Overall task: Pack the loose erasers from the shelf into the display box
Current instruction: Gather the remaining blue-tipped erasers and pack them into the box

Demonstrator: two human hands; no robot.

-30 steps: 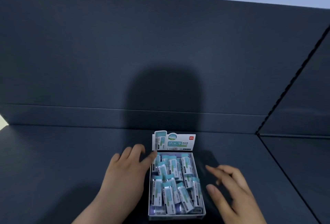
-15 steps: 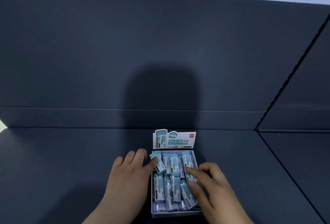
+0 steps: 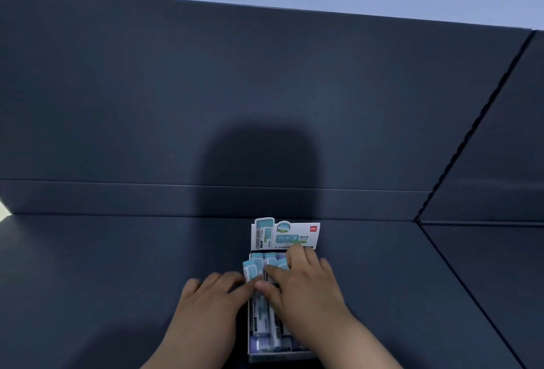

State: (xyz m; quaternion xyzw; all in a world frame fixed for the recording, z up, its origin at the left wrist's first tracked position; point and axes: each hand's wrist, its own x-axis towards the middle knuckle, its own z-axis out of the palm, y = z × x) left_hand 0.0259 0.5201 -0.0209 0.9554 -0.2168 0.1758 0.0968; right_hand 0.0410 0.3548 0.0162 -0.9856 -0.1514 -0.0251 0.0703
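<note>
display box (image 3: 276, 357) on shelf (image 3: 117, 280), long side points away | erasers (image 3: 260, 312) inside lie the same way | flap (image 3: 285, 236) says 纳米净 | left grip (image 3: 212, 307) spread, thumb touches one eraser (image 3: 253, 270) | right grip (image 3: 306, 292) spread, pressing erasers

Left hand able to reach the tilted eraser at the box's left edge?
Probably yes: left hand sits beside the box, thumb nearly on that eraser; right hand covers only the box's middle and right.

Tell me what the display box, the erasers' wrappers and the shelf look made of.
Display box: likely printed card, going by its thin, folded, upright header panel.
Erasers: teal-and-white sleeves, probably paper or film; too blurred to tell which.
Shelf: dark matte board or laminate, judging by the flat, even, seamed surface.
</note>
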